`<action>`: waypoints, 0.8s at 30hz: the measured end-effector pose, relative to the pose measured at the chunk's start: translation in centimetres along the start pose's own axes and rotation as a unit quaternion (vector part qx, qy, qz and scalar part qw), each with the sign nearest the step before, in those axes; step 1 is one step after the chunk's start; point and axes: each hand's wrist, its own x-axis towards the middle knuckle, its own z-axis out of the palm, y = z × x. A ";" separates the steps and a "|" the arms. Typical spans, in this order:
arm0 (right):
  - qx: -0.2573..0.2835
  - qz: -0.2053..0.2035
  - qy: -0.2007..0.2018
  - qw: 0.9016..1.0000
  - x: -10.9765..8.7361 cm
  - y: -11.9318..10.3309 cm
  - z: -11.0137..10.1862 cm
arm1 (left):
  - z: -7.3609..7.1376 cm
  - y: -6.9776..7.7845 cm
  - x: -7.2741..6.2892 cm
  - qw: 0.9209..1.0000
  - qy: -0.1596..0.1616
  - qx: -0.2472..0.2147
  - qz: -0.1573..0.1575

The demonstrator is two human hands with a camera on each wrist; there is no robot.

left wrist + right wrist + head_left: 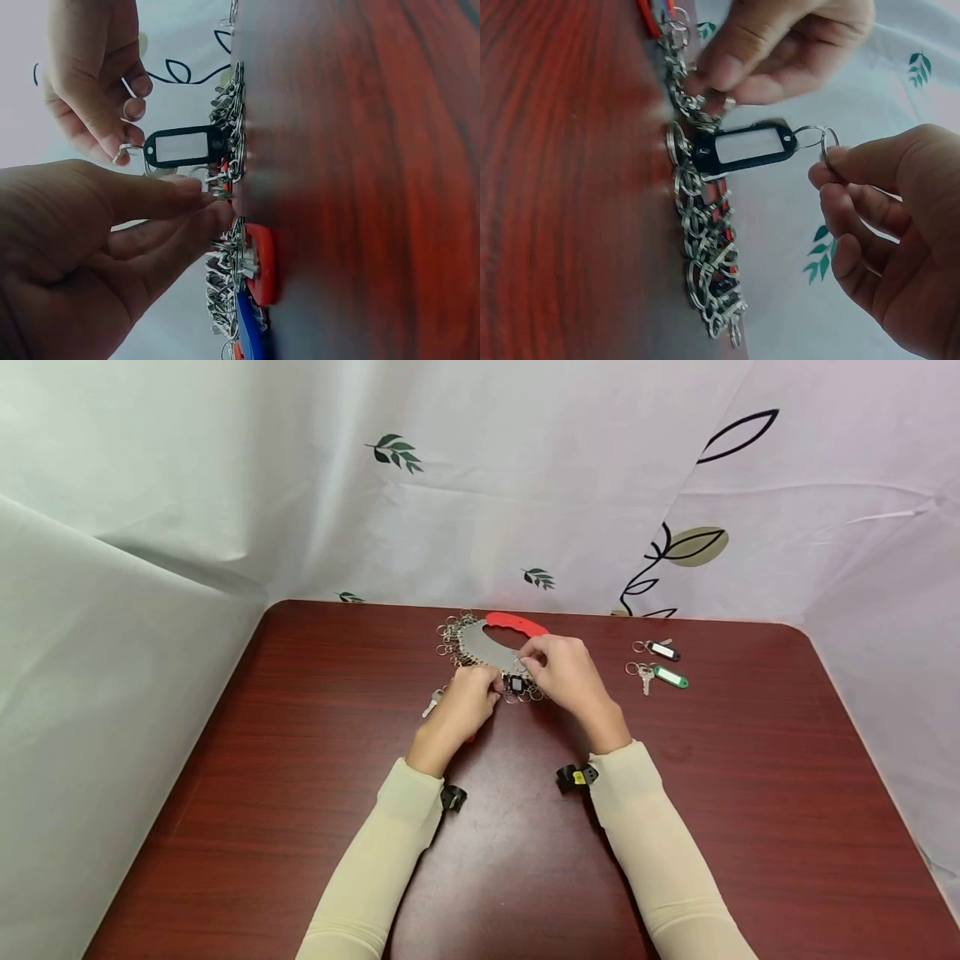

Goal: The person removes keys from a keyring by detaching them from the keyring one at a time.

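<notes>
A grey metal key-holder plate point(483, 647) with a red handle point(517, 624) lies at the far middle of the table, its edge lined with several small clasps and rings. My right hand point(566, 672) pinches the split ring point(830, 146) of a black key tag point(754, 146) with a white label. The tag hangs down over the plate's near edge. Just left of it, my left hand point(468, 693) pinches a small metal clasp at that edge, mostly hidden by the fingertips. In the left wrist view, a red tag point(262, 262) and a blue tag point(250, 326) lie beside the clasps.
Right of the plate lie a black-tagged key set point(663, 650) and a green-tagged one point(670, 677). A silver key point(432, 702) shows left of my left hand. White patterned cloth point(465, 527) hangs behind the dark red table point(315, 760).
</notes>
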 end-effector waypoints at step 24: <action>0.027 -0.002 0.049 0.998 -0.4 0.8 -3.3 | -2.0 0.1 -0.8 0.998 0.037 -0.043 0.014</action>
